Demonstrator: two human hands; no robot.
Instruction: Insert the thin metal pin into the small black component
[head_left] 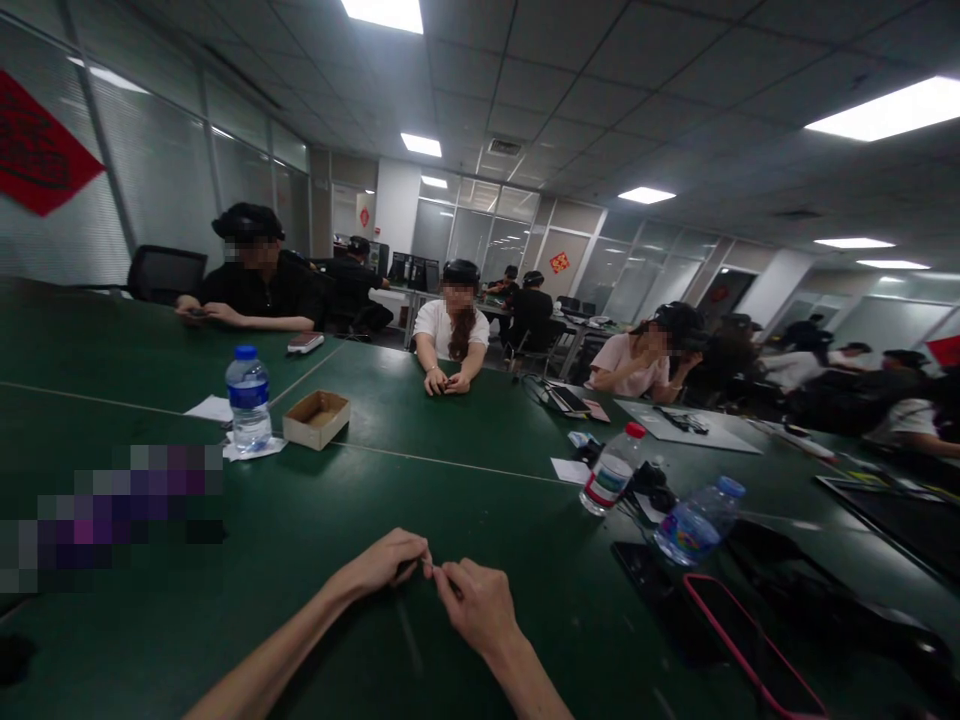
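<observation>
My left hand (384,566) and my right hand (474,602) meet just above the green table (420,500), near its front edge. Both are closed in a pinch, fingertips touching around a tiny thin object between them that is too small to name. The forearms come in from the bottom of the head view.
A blue-capped water bottle (248,398) and an open cardboard box (316,418) stand at the left. A red-capped bottle (609,469), a tilted blue-capped bottle (697,520) and a pink-edged phone (739,640) lie to the right. Other people sit around the far side.
</observation>
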